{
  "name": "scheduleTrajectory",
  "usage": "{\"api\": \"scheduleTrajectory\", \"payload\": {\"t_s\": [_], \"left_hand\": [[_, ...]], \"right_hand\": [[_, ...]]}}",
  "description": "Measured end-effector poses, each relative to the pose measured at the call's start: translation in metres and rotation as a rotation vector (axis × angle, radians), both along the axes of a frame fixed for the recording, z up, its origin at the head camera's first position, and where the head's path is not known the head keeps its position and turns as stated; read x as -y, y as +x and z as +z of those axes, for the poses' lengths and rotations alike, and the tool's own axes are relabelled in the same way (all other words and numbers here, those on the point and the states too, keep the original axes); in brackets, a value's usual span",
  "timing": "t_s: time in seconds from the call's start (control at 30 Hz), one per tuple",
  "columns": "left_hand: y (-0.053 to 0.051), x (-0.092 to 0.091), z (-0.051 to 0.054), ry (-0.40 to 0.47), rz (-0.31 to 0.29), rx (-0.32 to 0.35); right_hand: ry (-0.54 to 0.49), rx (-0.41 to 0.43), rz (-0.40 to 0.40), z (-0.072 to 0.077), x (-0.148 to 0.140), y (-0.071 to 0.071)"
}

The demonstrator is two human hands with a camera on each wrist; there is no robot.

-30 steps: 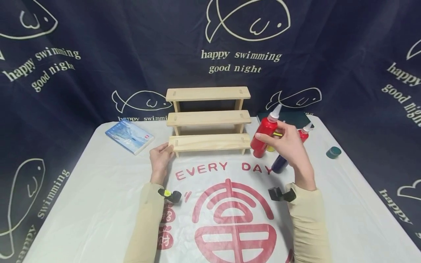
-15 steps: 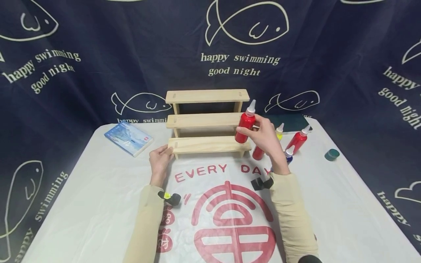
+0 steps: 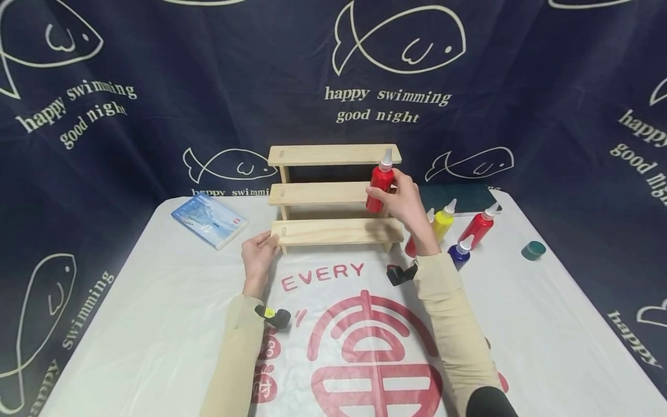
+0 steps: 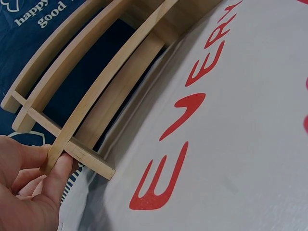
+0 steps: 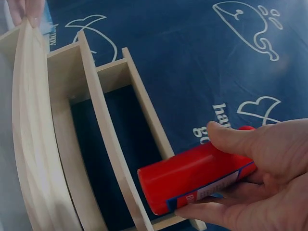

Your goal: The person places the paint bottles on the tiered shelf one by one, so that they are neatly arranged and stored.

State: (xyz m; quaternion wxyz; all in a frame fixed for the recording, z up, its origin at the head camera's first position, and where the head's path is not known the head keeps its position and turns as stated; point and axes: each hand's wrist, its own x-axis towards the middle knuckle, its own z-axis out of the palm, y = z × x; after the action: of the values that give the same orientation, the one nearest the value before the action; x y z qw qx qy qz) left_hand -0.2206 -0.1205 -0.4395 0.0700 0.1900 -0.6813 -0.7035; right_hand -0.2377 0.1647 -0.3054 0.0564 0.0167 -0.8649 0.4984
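Note:
My right hand (image 3: 408, 202) grips a red squeeze bottle (image 3: 380, 188) with a pale pointed nozzle, held nearly upright in front of the right end of the wooden three-step shelf (image 3: 333, 193). The right wrist view shows the bottle (image 5: 192, 175) between thumb and fingers, its base near the shelf's boards; whether it touches one I cannot tell. At the shelf's lowest board (image 4: 103, 91), my left hand (image 3: 257, 258) pinches the left end between thumb and fingers.
Right of the shelf stand a yellow bottle (image 3: 442, 223), a blue bottle (image 3: 461, 253), a red bottle (image 3: 476, 229) and another red one (image 3: 411, 247) partly behind my wrist. A green jar (image 3: 533, 251) lies farther right. A dark green flat item (image 3: 458, 198) and a blue book (image 3: 209, 220) flank the shelf.
My right hand has carried the red bottle left and away from me, from beside the shelf to in front of its right end. My left hand keeps its hold on the lowest board.

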Motion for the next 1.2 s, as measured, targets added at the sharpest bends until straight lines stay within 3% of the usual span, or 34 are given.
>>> {"api": "scheduleTrajectory", "payload": {"t_s": [0.47,0.63,1.2], "left_hand": [[0.001,-0.004,-0.001,-0.012,-0.01,0.003],[0.0,-0.006,0.0,0.021,-0.017,-0.005],[0.001,0.0,0.0,0.011,-0.001,-0.016]], "right_hand": [[-0.008,-0.048,-0.067,-0.003,0.009,-0.033],[-0.001,-0.045,-0.061,-0.006,0.01,-0.039],[-0.006,0.019,-0.057,-0.012,0.016,-0.053]]}}
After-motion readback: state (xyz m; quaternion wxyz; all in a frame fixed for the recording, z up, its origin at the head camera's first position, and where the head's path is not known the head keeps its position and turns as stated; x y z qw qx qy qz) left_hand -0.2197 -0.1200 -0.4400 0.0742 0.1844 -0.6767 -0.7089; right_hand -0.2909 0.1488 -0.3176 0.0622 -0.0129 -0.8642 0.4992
